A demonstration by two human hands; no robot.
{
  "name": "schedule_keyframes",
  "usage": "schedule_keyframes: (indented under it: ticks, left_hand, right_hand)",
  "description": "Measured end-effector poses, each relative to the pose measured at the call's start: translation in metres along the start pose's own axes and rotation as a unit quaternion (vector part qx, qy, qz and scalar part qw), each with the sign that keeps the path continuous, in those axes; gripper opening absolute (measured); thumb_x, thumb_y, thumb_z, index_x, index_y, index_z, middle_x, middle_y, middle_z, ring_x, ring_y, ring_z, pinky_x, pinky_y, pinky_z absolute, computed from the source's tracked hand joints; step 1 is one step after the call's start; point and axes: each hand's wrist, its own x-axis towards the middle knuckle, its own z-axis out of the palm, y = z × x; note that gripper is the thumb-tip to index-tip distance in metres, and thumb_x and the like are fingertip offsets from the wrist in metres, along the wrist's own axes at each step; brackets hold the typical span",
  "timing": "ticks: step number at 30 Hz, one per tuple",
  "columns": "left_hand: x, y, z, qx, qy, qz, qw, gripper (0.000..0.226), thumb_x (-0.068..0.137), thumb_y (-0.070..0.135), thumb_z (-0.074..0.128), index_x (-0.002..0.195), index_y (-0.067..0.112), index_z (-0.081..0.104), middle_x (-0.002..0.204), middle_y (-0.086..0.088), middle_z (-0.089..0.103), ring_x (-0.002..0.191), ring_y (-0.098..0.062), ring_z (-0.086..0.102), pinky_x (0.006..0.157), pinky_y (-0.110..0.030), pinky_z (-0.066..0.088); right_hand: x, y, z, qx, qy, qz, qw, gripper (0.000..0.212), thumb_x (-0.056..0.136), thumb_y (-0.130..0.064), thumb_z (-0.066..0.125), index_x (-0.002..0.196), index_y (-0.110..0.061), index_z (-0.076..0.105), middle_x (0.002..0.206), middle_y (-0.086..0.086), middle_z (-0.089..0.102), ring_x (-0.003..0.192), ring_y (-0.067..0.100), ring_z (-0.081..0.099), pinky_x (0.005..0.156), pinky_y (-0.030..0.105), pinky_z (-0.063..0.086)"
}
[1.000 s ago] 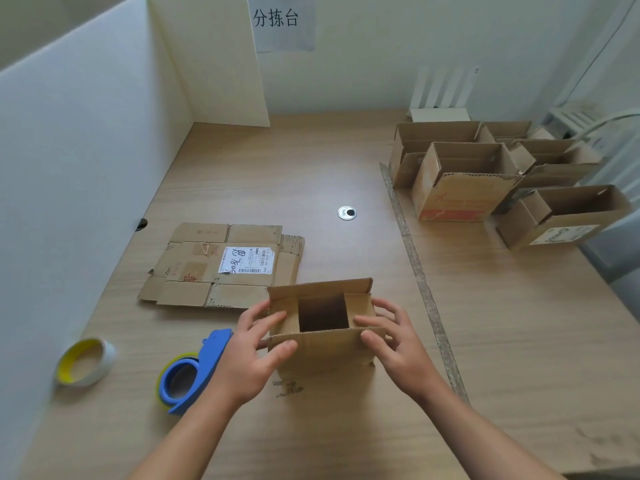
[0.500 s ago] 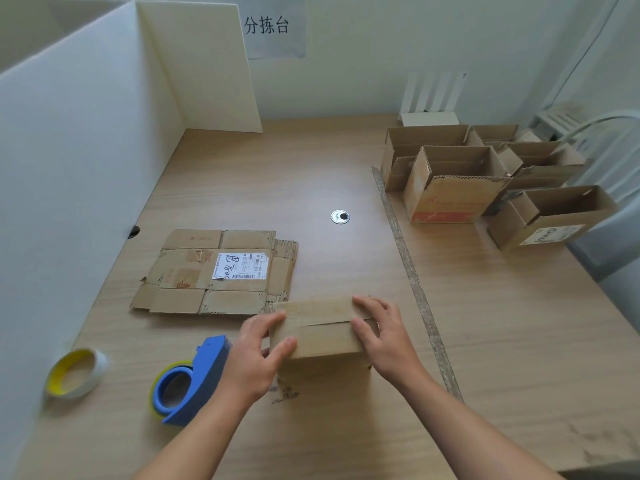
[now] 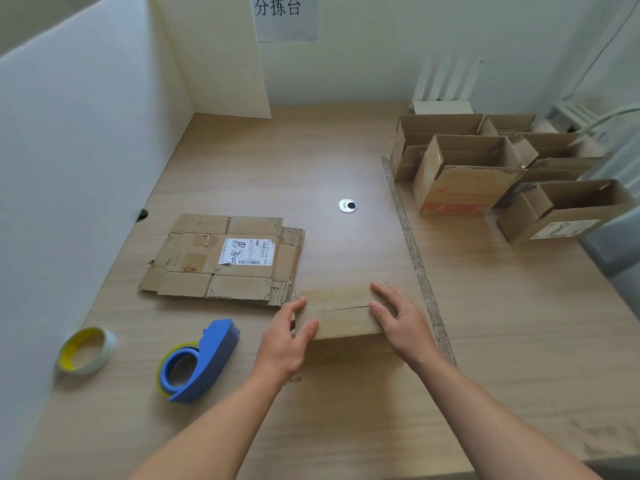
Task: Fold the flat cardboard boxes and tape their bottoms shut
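So the small brown cardboard box point(image 3: 341, 315) sat on the light wooden table point(image 3: 346, 410), in the middle toward the near side. Its flaps were folded down so that two of them met in a seam running across the top face. The left hand point(image 3: 285, 336) had hold of the box's left end, with the thumb over the near top edge and the fingers curled round the left side, a real grip. The right hand point(image 3: 398, 318) just lay flat on the right part of the top, fingers straight and spread over both flaps, pressing down rather than grabbing. Just behind and to the left was a stack of flattened brown cardboard boxes point(image 3: 194, 265) with a white shipping label point(image 3: 247, 251) on the top one. Its near right corner came right up to the box, though I honestly couldn't tell if they touched. A blue handheld tape dispenser point(image 3: 204, 358) lay near the left hand, and a yellow-cored roll of clear tape point(image 3: 86, 349) sat further left by the white partition panel point(image 3: 69, 168). Over on the far right stood a cluster of open-topped brown cardboard boxes point(image 3: 464, 178). A worn strip of brownish tape point(image 3: 415, 265) ran down the tabletop between them and the hands, and a round metal grommet point(image 3: 347, 205) sat mid-table.
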Motion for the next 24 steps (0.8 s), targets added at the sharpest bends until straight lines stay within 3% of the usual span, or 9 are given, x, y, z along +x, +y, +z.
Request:
schedule_keyframes:
  ticks: [2, 5, 10, 13, 15, 17, 20, 22, 24]
  left_hand:
    - [0.000, -0.001, -0.006, 0.020, 0.007, 0.015, 1.000, 0.047, 0.093, 0.036, 0.065, 0.138, 0.033, 0.050, 0.135, 0.016, 0.052, 0.119, -0.007, 0.051, 0.100, -0.025, 0.041]
    - [-0.004, -0.008, -0.020, 0.062, 0.003, 0.016, 0.998, 0.049, 0.093, 0.035, 0.066, 0.139, 0.030, 0.050, 0.132, 0.018, 0.050, 0.118, -0.006, 0.050, 0.100, -0.028, 0.045]
    - [-0.010, -0.022, -0.030, 0.107, 0.034, 0.027, 0.993, 0.045, 0.091, 0.031, 0.068, 0.134, 0.023, 0.057, 0.127, 0.016, 0.052, 0.116, -0.008, 0.052, 0.092, -0.022, 0.043]
    - [-0.006, -0.021, -0.028, 0.114, 0.049, 0.028, 0.992, 0.042, 0.091, 0.032, 0.069, 0.130, 0.022, 0.060, 0.126, 0.012, 0.056, 0.112, -0.008, 0.053, 0.091, -0.025, 0.044]
    - [-0.007, -0.021, -0.027, 0.114, 0.050, 0.033, 0.992, 0.043, 0.091, 0.035, 0.068, 0.130, 0.022, 0.060, 0.125, 0.014, 0.055, 0.114, -0.011, 0.054, 0.094, -0.029, 0.047]
    - [-0.009, -0.022, -0.027, 0.114, 0.046, 0.038, 0.992, 0.051, 0.088, 0.046, 0.063, 0.132, 0.022, 0.058, 0.125, 0.016, 0.054, 0.117, -0.013, 0.055, 0.098, -0.034, 0.048]
    - [-0.008, -0.023, -0.030, 0.113, 0.031, 0.044, 0.992, 0.053, 0.089, 0.045, 0.062, 0.136, 0.021, 0.056, 0.132, 0.011, 0.054, 0.119, -0.012, 0.053, 0.101, -0.030, 0.045]
    - [-0.007, -0.021, -0.036, 0.112, 0.013, 0.049, 0.992, 0.046, 0.095, 0.033, 0.064, 0.138, 0.022, 0.055, 0.135, 0.008, 0.055, 0.119, -0.009, 0.053, 0.101, -0.027, 0.045]
    - [-0.005, -0.024, -0.048, 0.142, 0.011, 0.066, 0.988, 0.045, 0.096, 0.030, 0.062, 0.140, 0.024, 0.054, 0.134, 0.009, 0.056, 0.119, -0.010, 0.054, 0.104, -0.034, 0.046]
  right_hand:
    - [-0.005, 0.006, 0.007, 0.023, 0.004, 0.005, 1.000, 0.040, 0.096, -0.022, 0.065, 0.135, -0.028, 0.060, 0.148, -0.001, 0.050, 0.141, 0.010, 0.039, 0.119, 0.029, 0.027]
    - [-0.013, 0.013, 0.027, 0.034, -0.006, 0.009, 0.999, 0.040, 0.095, -0.020, 0.065, 0.135, -0.026, 0.059, 0.147, -0.001, 0.049, 0.141, 0.012, 0.039, 0.116, 0.021, 0.025]
    - [-0.012, 0.012, 0.044, -0.028, -0.034, -0.022, 0.999, 0.040, 0.097, -0.023, 0.063, 0.135, -0.028, 0.058, 0.151, 0.005, 0.044, 0.143, 0.014, 0.034, 0.111, 0.016, 0.020]
    - [-0.004, 0.008, 0.043, -0.146, -0.029, -0.074, 0.986, 0.032, 0.098, -0.026, 0.058, 0.130, -0.025, 0.062, 0.155, 0.008, 0.036, 0.145, 0.029, 0.029, 0.114, 0.029, 0.023]
    - [-0.006, 0.003, 0.049, -0.256, 0.004, -0.173, 0.951, 0.035, 0.097, -0.038, 0.050, 0.126, -0.025, 0.065, 0.154, 0.008, 0.041, 0.144, 0.037, 0.031, 0.113, 0.047, 0.029]
    - [-0.013, -0.001, 0.060, -0.325, -0.001, -0.246, 0.913, 0.047, 0.095, -0.049, 0.042, 0.126, -0.024, 0.066, 0.146, 0.004, 0.052, 0.137, 0.035, 0.044, 0.107, 0.054, 0.037]
    - [-0.021, 0.004, 0.072, -0.365, -0.016, -0.259, 0.894, 0.052, 0.095, -0.053, 0.038, 0.131, -0.026, 0.063, 0.142, -0.002, 0.057, 0.133, 0.026, 0.052, 0.114, 0.049, 0.030]
    - [-0.019, 0.006, 0.072, -0.344, -0.005, -0.240, 0.908, 0.047, 0.096, -0.052, 0.039, 0.129, -0.030, 0.064, 0.140, -0.005, 0.058, 0.133, 0.022, 0.051, 0.113, 0.044, 0.022]
    - [-0.016, 0.006, 0.073, -0.327, 0.011, -0.234, 0.915, 0.042, 0.096, -0.049, 0.041, 0.125, -0.033, 0.067, 0.137, -0.007, 0.060, 0.133, 0.020, 0.050, 0.113, 0.041, 0.022]
